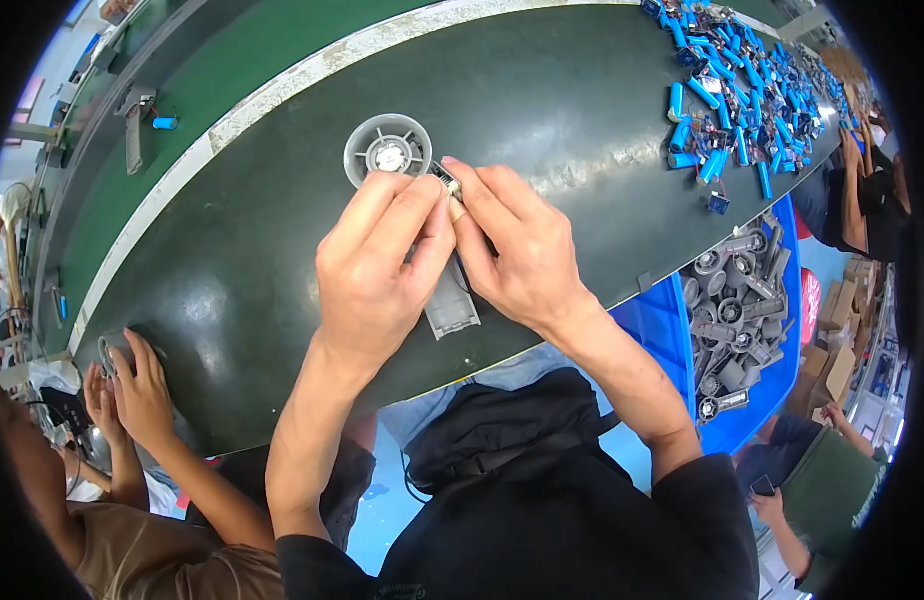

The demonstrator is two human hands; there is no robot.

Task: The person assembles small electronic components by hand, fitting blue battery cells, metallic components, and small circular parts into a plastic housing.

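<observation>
My left hand (377,262) and my right hand (522,245) meet over the green table, both with fingers pinched together. Between their fingertips is a small electronic part (446,180), partly dark and partly pale; the fingers cover most of it. Under my hands lies a grey plastic fan housing (451,306). Its round spoked end (390,152), with a shiny hub in the middle, shows just beyond my left fingers. The trough-like handle points toward me, and a thin dark wire runs beside it. My hands hide the middle of the housing.
Blue cylindrical batteries (732,95) with wires and small boards lie heaped at the far right. A blue bin (688,335) of grey housings (737,310) stands by the table's right edge. At left, a co-worker's hands (132,390) handle a grey piece. Another housing (134,135) lies beyond the white rail.
</observation>
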